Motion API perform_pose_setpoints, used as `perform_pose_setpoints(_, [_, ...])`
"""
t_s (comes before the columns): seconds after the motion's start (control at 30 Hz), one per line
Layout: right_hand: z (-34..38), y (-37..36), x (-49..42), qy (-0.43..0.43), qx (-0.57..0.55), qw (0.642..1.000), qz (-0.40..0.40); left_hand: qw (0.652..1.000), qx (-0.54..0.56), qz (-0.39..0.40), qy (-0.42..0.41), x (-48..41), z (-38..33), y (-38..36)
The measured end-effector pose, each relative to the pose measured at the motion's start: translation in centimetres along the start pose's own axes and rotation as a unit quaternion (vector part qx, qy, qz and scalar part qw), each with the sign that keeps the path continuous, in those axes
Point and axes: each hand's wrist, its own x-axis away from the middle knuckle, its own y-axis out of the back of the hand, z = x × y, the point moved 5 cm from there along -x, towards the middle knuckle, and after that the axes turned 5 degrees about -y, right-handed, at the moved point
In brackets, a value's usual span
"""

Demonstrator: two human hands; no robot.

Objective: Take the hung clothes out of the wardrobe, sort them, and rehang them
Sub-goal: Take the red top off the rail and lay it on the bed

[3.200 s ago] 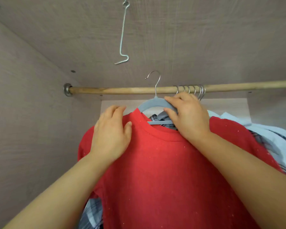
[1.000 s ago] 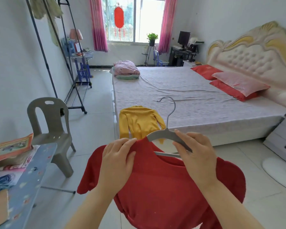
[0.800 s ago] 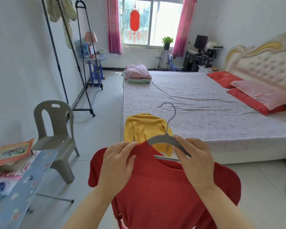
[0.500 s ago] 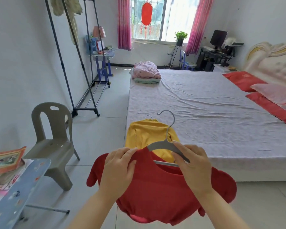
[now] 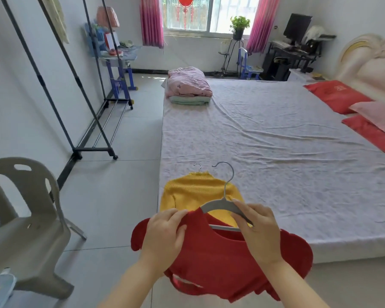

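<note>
Head view, bedroom. Both hands are raised in front of the person, holding one garment on its hanger. The left hand [image 5: 165, 232] pinches the red shirt [image 5: 231, 263] at its shoulder beside the collar, thumb over the fabric and fingers curled. The right hand [image 5: 260, 232] has its fingers closed round the right arm of the grey hanger [image 5: 218, 204]. The hanger's lower bar crosses the shirt's neck opening and its metal hook stands upright and free. The shirt hangs in the air over the tiled floor, just in front of the near left corner of the bed [image 5: 276, 152]. The bed carries a yellow sweater [image 5: 193, 194], laid flat at that near corner with its own hanger hook [image 5: 198, 167] showing at the neck. At the bed's far left corner a folded pink blanket [image 5: 188, 83] lies on top of a folded green one [image 5: 188, 100]. A red pillow [image 5: 336, 95] and a pink pillow [image 5: 378, 116] lie at the headboard end. A metal garment rack [image 5: 76, 85] stands along the left wall with a pale garment [image 5: 56, 16] at its top. A grey plastic chair [image 5: 27, 218] stands near left. A potted plant [image 5: 239, 24] sits on a stand by the window.
</note>
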Motion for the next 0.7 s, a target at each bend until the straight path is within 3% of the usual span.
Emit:
perform_pose_setpoints(0.53, [-11.8,-18.0,-19.0,-0.069,-0.035,0.985,0.152,0.984,-0.023,0.074,0.162,-18.0,11.3,-12.2])
perform_pose_setpoints(0.7, [-16.0,-25.4,-22.6,-0.135,0.095,0.941,0.295,0.959,-0.083,0.148,0.228,-21.7,15.4,-15.8])
